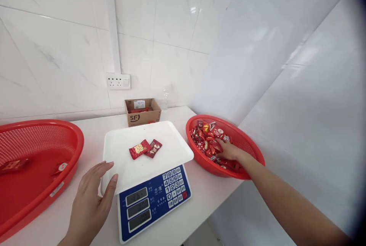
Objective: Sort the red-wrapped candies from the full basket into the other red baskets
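My left hand (93, 196) is at the left edge of the white weighing tray (120, 143), thumb and fingers apart, holding nothing. Two red snack packets (140, 149) lie on that tray, one overlapping the other. Under it sits the blue digital scale (156, 204), with its displays and keypad facing me. To the right, my right hand (228, 150) reaches into a red plastic basket (254, 154) among many small red wrapped packets (204, 139). Its thumb and fingers are spread over the packets, with the fingertips partly hidden.
On the left stands another red basket (77, 139) with a few red packets in it. Behind the scale is a small cardboard box (145, 117) holding red packets, beside a clear plastic bottle (165, 99). A socket panel (118, 81) is on the tiled wall.
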A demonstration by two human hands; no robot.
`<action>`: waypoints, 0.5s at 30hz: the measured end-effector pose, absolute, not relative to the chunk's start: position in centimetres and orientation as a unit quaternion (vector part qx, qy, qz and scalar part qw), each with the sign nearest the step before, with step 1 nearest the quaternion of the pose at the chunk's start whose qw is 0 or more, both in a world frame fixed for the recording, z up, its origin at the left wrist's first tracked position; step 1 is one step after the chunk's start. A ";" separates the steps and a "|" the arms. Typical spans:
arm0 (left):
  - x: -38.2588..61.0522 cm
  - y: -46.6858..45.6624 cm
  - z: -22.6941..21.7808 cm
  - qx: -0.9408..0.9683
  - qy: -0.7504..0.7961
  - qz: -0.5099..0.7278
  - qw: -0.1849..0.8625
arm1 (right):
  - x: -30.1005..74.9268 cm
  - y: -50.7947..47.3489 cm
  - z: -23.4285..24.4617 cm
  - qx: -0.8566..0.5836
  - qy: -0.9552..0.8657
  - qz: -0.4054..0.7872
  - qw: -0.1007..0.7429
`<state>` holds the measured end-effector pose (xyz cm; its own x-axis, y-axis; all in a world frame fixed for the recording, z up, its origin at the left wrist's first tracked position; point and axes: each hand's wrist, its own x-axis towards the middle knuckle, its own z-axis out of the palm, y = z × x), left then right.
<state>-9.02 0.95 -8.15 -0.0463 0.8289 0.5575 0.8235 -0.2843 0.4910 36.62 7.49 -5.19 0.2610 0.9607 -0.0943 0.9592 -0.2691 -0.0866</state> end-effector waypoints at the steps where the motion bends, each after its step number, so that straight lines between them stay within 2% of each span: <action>1: -8.9 1.1 -8.1 0.700 0.587 0.406 -0.010 | 36.6 7.5 -5.6 -0.796 -0.602 0.066 0.008; 10: -8.9 0.4 -8.0 0.706 0.560 0.428 -0.068 | 36.6 8.7 -4.3 -0.781 -0.602 0.065 0.153; 15: -9.7 -0.5 -8.5 0.682 0.546 0.478 -0.096 | 37.6 7.8 -3.2 -0.764 -0.616 0.095 0.165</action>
